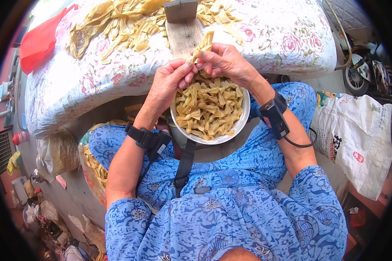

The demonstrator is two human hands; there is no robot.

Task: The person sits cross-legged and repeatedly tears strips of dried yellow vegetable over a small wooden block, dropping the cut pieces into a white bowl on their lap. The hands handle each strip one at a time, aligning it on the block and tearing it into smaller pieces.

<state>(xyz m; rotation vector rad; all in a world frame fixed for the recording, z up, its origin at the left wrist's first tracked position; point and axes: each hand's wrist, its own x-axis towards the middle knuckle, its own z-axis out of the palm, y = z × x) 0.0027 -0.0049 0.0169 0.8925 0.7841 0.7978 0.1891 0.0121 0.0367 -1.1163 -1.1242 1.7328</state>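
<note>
Both hands meet above a round white bowl [246, 112] heaped with small knotted yellowish pieces [209, 109] that look like bean curd knots. Between the fingertips is a flat yellowish strip [206, 42], its upper end sticking up. My left hand [176, 74] pinches the lower part of this strip between thumb and fingers. My right hand [227, 62] grips it higher up, thumb against the bent index finger. The fingers hide where the strip folds or crosses. Just beyond the hands, a wooden board [183, 37] with a wooden block [181, 10] on it extends over the table edge.
Loose yellowish strips [127, 26] lie across the flower-patterned tablecloth [281, 45]. A red cloth or bag [40, 45] hangs at the table's left corner. White woven sacks [356, 140] stand to the right, and an open sack of strips [96, 163] is beside my left knee.
</note>
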